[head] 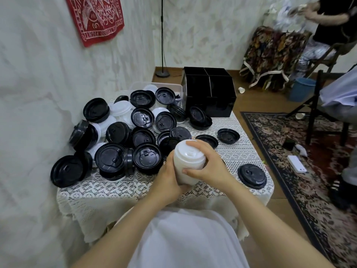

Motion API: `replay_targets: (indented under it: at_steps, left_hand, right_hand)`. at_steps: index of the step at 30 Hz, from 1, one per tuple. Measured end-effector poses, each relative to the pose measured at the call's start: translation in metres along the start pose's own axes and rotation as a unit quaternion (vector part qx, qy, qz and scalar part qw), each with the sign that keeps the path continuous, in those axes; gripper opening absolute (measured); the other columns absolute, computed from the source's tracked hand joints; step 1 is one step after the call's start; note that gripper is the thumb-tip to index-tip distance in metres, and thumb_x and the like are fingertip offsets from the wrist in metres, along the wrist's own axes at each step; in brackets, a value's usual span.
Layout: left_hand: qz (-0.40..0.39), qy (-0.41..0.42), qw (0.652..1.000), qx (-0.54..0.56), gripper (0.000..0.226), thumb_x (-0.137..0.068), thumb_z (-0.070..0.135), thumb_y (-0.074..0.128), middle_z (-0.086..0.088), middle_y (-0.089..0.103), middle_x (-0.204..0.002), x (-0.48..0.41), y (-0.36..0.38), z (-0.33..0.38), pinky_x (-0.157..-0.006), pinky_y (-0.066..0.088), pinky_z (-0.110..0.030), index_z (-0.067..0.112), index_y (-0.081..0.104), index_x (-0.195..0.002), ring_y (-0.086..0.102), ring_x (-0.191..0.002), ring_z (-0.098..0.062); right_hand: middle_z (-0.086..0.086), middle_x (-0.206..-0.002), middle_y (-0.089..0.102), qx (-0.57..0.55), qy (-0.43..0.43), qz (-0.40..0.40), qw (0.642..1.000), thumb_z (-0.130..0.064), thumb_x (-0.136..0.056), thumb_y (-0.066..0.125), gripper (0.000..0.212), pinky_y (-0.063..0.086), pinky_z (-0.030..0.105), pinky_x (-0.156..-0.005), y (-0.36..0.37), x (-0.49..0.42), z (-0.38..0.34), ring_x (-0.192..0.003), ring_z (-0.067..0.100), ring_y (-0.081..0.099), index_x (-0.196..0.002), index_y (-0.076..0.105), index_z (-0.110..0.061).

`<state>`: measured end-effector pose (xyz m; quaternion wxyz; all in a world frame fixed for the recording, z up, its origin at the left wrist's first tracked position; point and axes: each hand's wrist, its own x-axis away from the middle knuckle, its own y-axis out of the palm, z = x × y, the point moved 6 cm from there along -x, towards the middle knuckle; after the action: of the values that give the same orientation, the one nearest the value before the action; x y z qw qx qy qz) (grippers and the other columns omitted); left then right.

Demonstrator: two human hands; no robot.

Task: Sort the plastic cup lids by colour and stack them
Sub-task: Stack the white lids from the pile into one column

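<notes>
Centrally, left hand and right hand both curl their fingers round a tall stack of white plastic cup lids above the lace-covered table, with a heap of black and white lids at ten o'clock, a black four-compartment box at one, and a lone flat black plastic lid at three by the right edge.

Lace-covered counter, black divided box stood at its far edge, red cloth hung on the wall, blue bucket sat beyond a floral rug.
</notes>
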<state>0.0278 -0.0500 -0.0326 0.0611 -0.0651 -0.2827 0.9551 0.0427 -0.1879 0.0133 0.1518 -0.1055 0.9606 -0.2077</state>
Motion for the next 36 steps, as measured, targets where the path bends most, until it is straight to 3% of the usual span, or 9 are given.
replay_targets:
  at_steps: [3, 7, 10, 13, 17, 22, 26, 30, 36]
  left_hand:
    - [0.009, -0.002, 1.0, 0.014, 0.109, -0.056, 0.031, 0.09, 0.015, 0.051, -0.126, 0.0, -0.003, 0.001, -0.094, 0.044, -0.026, 0.034, 0.022, -0.141, 0.051, -0.115, -0.01]
    - [0.01, -0.003, 0.999, 0.051, 0.103, -0.059, 0.022, 0.09, 0.022, 0.047, -0.122, 0.003, -0.008, 0.007, -0.096, 0.043, -0.026, 0.043, 0.021, -0.133, 0.05, -0.114, -0.007]
    - [0.015, -0.008, 0.995, 0.097, 0.1, -0.06, 0.009, 0.088, 0.023, 0.047, -0.121, 0.0, -0.012, 0.014, -0.094, 0.045, -0.027, 0.051, 0.024, -0.123, 0.052, -0.112, -0.005]
    - [0.013, -0.03, 0.985, 0.17, 0.1, -0.063, -0.002, 0.084, 0.014, 0.05, -0.122, -0.003, -0.012, 0.022, -0.09, 0.051, -0.029, 0.042, 0.029, -0.133, 0.052, -0.109, 0.0]
    - [-0.021, -0.036, 0.966, 0.255, 0.097, -0.063, -0.006, 0.082, 0.004, 0.055, -0.126, -0.015, -0.006, 0.037, -0.084, 0.055, -0.029, 0.027, 0.033, -0.14, 0.055, -0.113, -0.009]
    - [-0.04, -0.023, 0.981, 0.189, 0.1, -0.058, 0.003, 0.081, 0.002, 0.053, -0.126, -0.048, 0.006, 0.056, -0.092, 0.054, -0.038, 0.027, 0.032, -0.142, 0.055, -0.115, -0.016]
    - [-0.045, 0.001, 0.991, 0.129, 0.095, -0.055, 0.01, 0.085, 0.003, 0.049, -0.131, -0.082, 0.02, 0.067, -0.101, 0.047, -0.038, 0.028, 0.038, -0.135, 0.052, -0.118, -0.015]
    - [-0.056, 0.036, 0.993, 0.093, 0.076, -0.063, 0.004, 0.085, 0.004, 0.056, -0.121, -0.114, 0.033, 0.085, -0.094, 0.048, -0.032, 0.023, 0.044, -0.124, 0.055, -0.111, -0.015]
    - [-0.065, 0.032, 0.997, 0.04, 0.079, -0.063, 0.012, 0.087, 0.005, 0.057, -0.116, -0.164, 0.051, 0.087, -0.092, 0.047, -0.033, 0.018, 0.043, -0.128, 0.056, -0.11, -0.018]
  right_hand:
    - [-0.01, -0.137, 0.047, -0.003, 0.0, 0.012, 1.0, -0.029, -0.06, 0.086, 0.07, 0.031, 0.034, -0.115, -0.002, 0.001, -0.001, -0.134, 0.007, 0.039, -0.121, 0.054, -0.045]
    - [-0.011, -0.134, 0.049, -0.017, -0.02, 0.013, 1.0, -0.018, -0.064, 0.09, 0.07, 0.034, 0.026, -0.11, -0.009, 0.001, -0.012, -0.125, -0.003, 0.043, -0.122, 0.056, -0.038]
    - [-0.012, -0.133, 0.049, -0.028, -0.03, 0.02, 0.999, -0.027, -0.062, 0.087, 0.069, 0.037, 0.02, -0.106, -0.016, -0.002, -0.021, -0.123, -0.003, 0.045, -0.122, 0.056, -0.038]
    - [-0.011, -0.133, 0.051, -0.042, -0.028, 0.031, 0.998, -0.025, -0.063, 0.088, 0.073, 0.04, 0.018, -0.102, -0.026, -0.005, -0.026, -0.121, -0.003, 0.047, -0.127, 0.054, -0.035]
    - [-0.01, -0.134, 0.051, -0.035, -0.039, 0.036, 0.998, -0.027, -0.062, 0.088, 0.077, 0.042, 0.024, -0.104, -0.043, -0.012, -0.033, -0.121, -0.001, 0.048, -0.13, 0.051, -0.033]
    - [-0.009, -0.133, 0.051, -0.012, -0.051, 0.055, 0.997, -0.026, -0.065, 0.089, 0.077, 0.042, 0.026, -0.104, -0.07, -0.025, -0.034, -0.122, 0.002, 0.048, -0.131, 0.049, -0.033]
    - [-0.009, -0.13, 0.05, 0.002, -0.042, 0.071, 0.997, -0.016, -0.068, 0.088, 0.076, 0.042, 0.015, -0.097, -0.097, -0.039, -0.024, -0.117, -0.002, 0.049, -0.134, 0.05, -0.026]
    - [-0.011, -0.129, 0.051, 0.005, -0.029, 0.091, 0.995, -0.016, -0.069, 0.087, 0.074, 0.045, 0.023, -0.097, -0.124, -0.058, -0.004, -0.118, 0.007, 0.051, -0.132, 0.049, -0.029]
    - [-0.022, -0.122, 0.049, 0.015, -0.015, 0.1, 0.995, -0.016, -0.069, 0.087, 0.071, 0.044, 0.01, -0.086, -0.15, -0.096, 0.022, -0.109, -0.007, 0.051, -0.127, 0.048, -0.031]
